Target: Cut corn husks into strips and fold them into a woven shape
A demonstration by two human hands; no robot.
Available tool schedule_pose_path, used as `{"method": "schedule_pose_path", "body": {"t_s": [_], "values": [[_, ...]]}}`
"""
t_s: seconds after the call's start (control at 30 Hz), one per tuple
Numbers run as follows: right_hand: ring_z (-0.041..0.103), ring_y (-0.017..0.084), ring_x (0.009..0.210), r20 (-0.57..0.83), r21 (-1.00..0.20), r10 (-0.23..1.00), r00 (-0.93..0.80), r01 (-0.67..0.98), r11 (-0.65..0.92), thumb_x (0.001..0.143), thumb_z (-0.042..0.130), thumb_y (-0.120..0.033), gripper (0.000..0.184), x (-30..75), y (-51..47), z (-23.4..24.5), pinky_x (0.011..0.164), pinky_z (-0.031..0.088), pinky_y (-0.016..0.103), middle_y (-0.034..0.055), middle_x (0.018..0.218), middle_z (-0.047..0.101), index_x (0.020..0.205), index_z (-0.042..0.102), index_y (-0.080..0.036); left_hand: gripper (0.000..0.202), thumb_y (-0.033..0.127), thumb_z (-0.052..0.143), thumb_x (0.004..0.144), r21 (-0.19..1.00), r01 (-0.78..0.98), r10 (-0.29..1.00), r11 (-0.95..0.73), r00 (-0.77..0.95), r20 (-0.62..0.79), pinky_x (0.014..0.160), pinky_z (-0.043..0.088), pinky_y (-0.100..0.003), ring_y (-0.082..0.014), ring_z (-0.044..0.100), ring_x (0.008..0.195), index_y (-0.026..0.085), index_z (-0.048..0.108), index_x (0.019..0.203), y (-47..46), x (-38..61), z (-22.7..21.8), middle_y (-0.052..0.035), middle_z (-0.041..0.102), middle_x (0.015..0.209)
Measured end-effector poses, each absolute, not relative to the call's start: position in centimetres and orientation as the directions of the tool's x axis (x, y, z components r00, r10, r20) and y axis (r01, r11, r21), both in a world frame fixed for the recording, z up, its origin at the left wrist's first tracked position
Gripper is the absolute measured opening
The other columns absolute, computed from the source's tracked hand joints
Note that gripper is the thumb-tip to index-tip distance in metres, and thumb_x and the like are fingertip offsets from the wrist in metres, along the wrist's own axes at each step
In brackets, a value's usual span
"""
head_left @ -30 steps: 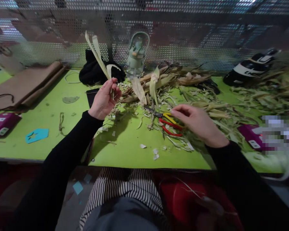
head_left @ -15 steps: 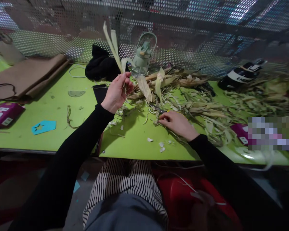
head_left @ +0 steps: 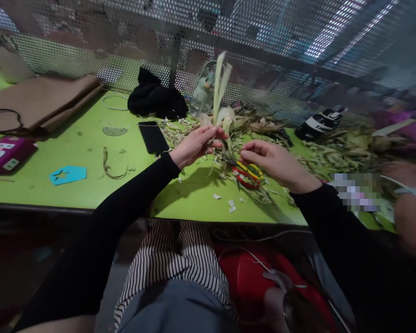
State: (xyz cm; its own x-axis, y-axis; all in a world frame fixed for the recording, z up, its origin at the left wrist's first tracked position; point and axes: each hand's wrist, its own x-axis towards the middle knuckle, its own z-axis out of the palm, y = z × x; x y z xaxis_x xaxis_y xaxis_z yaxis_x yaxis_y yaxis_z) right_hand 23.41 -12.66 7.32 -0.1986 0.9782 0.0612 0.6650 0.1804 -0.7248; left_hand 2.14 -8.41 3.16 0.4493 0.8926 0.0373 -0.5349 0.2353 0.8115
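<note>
My left hand [head_left: 203,143] is closed around a small bundle of pale corn husk strips [head_left: 219,90], their long ends standing upright above the fingers. To its right, my right hand [head_left: 272,159] hovers with thumb and fingers pinched together; whatever lies between the fingertips, if anything, is too small to make out. Just below it lie scissors [head_left: 247,175] with red and yellow handles, their blades partly hidden among scraps. A heap of dried corn husks [head_left: 263,122] spreads behind both hands.
A black phone [head_left: 153,137], a black cloth [head_left: 157,99] and a green bottle [head_left: 203,92] stand or lie behind. A dark bottle [head_left: 321,122] lies right, near another person's arm [head_left: 412,203]. Left are a blue paper cutout [head_left: 68,175], purple box [head_left: 10,155] and brown bag [head_left: 45,104].
My left hand has moved right with the husk strips. My right hand has lifted off the table scraps and shifted right, uncovering the scissors. Another person's arm has appeared at the right.
</note>
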Motion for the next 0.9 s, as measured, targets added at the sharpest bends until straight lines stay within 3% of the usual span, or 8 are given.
{"method": "schedule_pose_path", "body": {"t_s": [0.07,0.2,0.33,0.5,0.9], "values": [[0.059,0.017,0.071,0.07,-0.684,0.97,-0.234,0.697,0.217,0.077,0.071,-0.057,0.038,22.5,-12.9,7.6,0.068,0.045,0.032,0.0033,0.077,0.069,0.085,0.066,-0.02,0.02,0.018,0.049,0.102,0.834,-0.476,0.862,0.279,0.507,0.001,0.05,0.037,-0.014,-0.0033,0.062,0.062,0.012,0.061,0.087,-9.0,2.6,3.1,-0.0038,0.074,0.092],[0.051,0.014,0.059,0.067,-0.612,0.971,-0.23,0.759,0.222,0.082,0.066,-0.049,0.03,21.3,-13.1,7.8,0.059,0.037,0.03,0.0,0.067,0.062,0.082,0.066,-0.02,0.022,0.014,0.046,0.102,0.834,-0.425,0.812,0.353,0.582,-0.048,0.051,0.039,-0.015,-0.0039,0.064,0.061,0.012,0.06,0.086,-9.4,3.4,2.5,-0.0014,0.069,0.079],[0.05,0.015,0.062,0.129,-0.551,0.966,-0.226,0.794,0.259,0.082,0.064,-0.047,0.028,21.2,-12.7,7.7,0.061,0.036,0.03,0.0015,0.069,0.064,0.081,0.068,-0.019,0.024,0.013,0.043,0.103,0.81,-0.419,0.782,0.41,0.618,-0.076,0.059,0.046,-0.017,-0.0058,0.065,0.062,0.012,0.059,0.086,-9.0,3.8,1.6,-0.0034,0.069,0.075],[0.054,0.017,0.067,0.202,-0.55,0.957,-0.206,0.785,0.285,0.081,0.065,-0.05,0.031,21.9,-11.6,7.5,0.065,0.04,0.031,0.0039,0.076,0.068,0.081,0.068,-0.019,0.025,0.012,0.044,0.103,0.798,-0.411,0.772,0.44,0.628,-0.102,0.065,0.05,-0.019,-0.0066,0.062,0.061,0.013,0.06,0.084,-8.5,3.9,0.9,-0.0021,0.066,0.069],[0.057,0.018,0.066,0.322,-0.559,0.937,-0.139,0.771,0.306,0.084,0.065,-0.045,0.025,22.4,-11.2,6.4,0.064,0.042,0.032,0.0051,0.078,0.071,0.079,0.068,-0.02,0.02,0.015,0.052,0.1,0.86,-0.327,0.74,0.393,0.668,-0.084,0.061,0.044,-0.015,-0.0019,0.055,0.055,0.009,0.069,0.091,-8.5,3.6,0.4,0.0028,0.061,0.065]]}}
